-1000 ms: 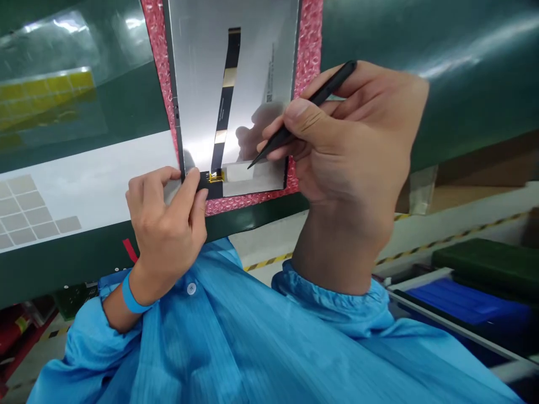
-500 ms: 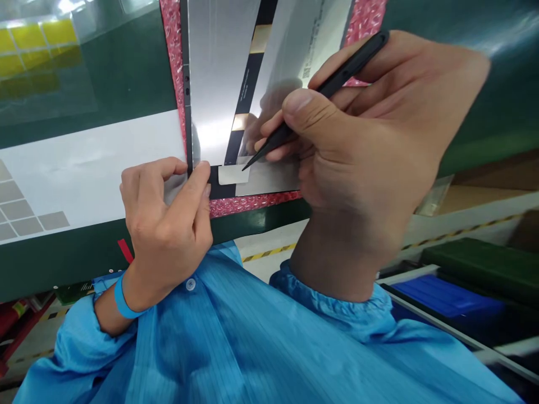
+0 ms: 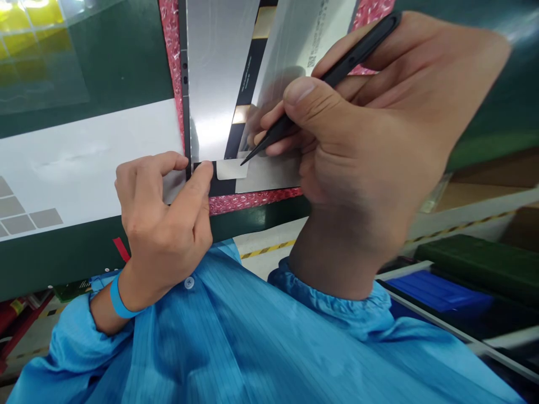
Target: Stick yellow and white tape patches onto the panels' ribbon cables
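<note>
A flat silver-backed panel (image 3: 219, 73) with a dark frame and a slanting black strip lies on pink bubble wrap (image 3: 252, 202). My left hand (image 3: 168, 207) pinches its near left corner, thumb on top and a bent forefinger at the side edge. In my right hand (image 3: 357, 129) is a pair of black tweezers (image 3: 349, 59), held like a pen. Their tip touches or hovers just over the right part of a small white label (image 3: 229, 170) near the panel's lower edge; I cannot tell which. My right hand hides the panel's lower right part.
A white sheet with grey squares (image 3: 84, 157) lies left of the panel on the dark green table (image 3: 122, 73). Behind it is a clear sheet with yellow squares (image 3: 36, 42). Past the table's right edge are a blue bin (image 3: 442, 292) and a cardboard box (image 3: 484, 174).
The view has shifted slightly, so the panel and table sit a little higher in the picture. Both hands keep their hold, and the tweezers' tip stays at the white label.
</note>
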`<act>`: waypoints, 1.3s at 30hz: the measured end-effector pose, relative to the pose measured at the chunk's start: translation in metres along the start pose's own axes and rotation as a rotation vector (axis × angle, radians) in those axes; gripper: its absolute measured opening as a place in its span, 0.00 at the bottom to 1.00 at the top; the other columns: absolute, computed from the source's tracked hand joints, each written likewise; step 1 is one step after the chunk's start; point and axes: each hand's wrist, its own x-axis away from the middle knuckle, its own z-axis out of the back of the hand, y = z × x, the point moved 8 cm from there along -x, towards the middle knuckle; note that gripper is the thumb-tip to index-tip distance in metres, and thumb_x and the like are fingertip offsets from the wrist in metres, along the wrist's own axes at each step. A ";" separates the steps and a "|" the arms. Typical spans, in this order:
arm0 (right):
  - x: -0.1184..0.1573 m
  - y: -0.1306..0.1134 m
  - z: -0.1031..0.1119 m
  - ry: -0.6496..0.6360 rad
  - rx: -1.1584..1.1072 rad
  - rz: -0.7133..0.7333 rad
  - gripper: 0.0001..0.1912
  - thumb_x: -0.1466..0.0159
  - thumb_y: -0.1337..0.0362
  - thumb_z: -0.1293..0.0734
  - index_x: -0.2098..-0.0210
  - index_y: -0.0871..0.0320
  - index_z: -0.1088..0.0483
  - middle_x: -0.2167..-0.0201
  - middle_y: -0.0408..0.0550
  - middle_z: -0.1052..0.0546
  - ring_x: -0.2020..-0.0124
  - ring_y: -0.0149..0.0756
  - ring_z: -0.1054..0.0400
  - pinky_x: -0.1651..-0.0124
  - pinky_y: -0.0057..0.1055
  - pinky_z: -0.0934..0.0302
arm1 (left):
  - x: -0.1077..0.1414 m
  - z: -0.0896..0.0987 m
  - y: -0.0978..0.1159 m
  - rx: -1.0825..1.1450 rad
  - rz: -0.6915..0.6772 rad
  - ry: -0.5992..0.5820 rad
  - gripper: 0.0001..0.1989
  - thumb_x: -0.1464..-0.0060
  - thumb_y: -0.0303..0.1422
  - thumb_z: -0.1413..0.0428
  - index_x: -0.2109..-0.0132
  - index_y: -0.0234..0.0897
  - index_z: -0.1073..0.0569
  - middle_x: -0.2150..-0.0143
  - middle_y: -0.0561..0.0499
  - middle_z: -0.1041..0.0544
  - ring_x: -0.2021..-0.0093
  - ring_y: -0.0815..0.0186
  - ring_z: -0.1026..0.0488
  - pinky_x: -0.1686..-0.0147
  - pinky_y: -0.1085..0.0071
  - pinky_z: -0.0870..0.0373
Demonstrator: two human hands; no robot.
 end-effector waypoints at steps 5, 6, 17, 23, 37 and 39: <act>0.000 0.000 0.001 0.004 -0.027 0.027 0.11 0.36 0.73 0.26 0.67 0.49 0.25 0.74 0.43 0.22 0.70 0.50 0.21 0.78 0.40 0.30 | 0.000 -0.008 -0.003 0.026 0.056 -0.097 0.13 0.28 0.35 0.47 0.47 0.48 0.18 0.48 0.42 0.24 0.46 0.49 0.31 0.48 0.47 0.31; 0.001 0.000 0.001 0.001 -0.021 0.034 0.11 0.35 0.73 0.26 0.67 0.49 0.26 0.74 0.43 0.22 0.70 0.50 0.22 0.78 0.40 0.30 | 0.000 -0.009 -0.003 0.020 0.059 -0.116 0.13 0.28 0.35 0.47 0.47 0.48 0.18 0.47 0.42 0.24 0.46 0.49 0.31 0.48 0.47 0.31; -0.001 -0.002 0.000 0.000 -0.032 0.035 0.14 0.36 0.76 0.27 0.68 0.48 0.25 0.75 0.40 0.22 0.71 0.46 0.21 0.79 0.37 0.31 | -0.001 -0.006 0.007 -0.061 -0.027 -0.073 0.14 0.29 0.30 0.48 0.48 0.45 0.18 0.49 0.41 0.25 0.47 0.51 0.31 0.54 0.52 0.30; 0.000 -0.003 0.000 -0.017 -0.001 0.068 0.13 0.34 0.76 0.27 0.66 0.48 0.25 0.73 0.39 0.21 0.70 0.45 0.21 0.79 0.36 0.31 | -0.001 -0.007 0.008 -0.077 -0.017 -0.059 0.13 0.29 0.29 0.47 0.49 0.45 0.18 0.51 0.43 0.25 0.49 0.53 0.31 0.54 0.53 0.30; 0.002 -0.004 -0.001 -0.018 0.031 0.069 0.13 0.35 0.71 0.27 0.69 0.47 0.30 0.75 0.39 0.24 0.70 0.46 0.22 0.77 0.39 0.28 | -0.001 -0.008 0.006 -0.049 -0.017 -0.102 0.13 0.30 0.29 0.46 0.48 0.49 0.19 0.53 0.45 0.25 0.50 0.53 0.31 0.54 0.53 0.32; 0.004 -0.006 -0.002 -0.014 0.050 0.071 0.13 0.35 0.70 0.27 0.70 0.47 0.31 0.74 0.40 0.25 0.70 0.46 0.22 0.76 0.39 0.28 | -0.001 -0.010 0.007 -0.055 -0.016 -0.121 0.15 0.29 0.30 0.48 0.46 0.50 0.19 0.51 0.44 0.24 0.49 0.51 0.31 0.53 0.51 0.33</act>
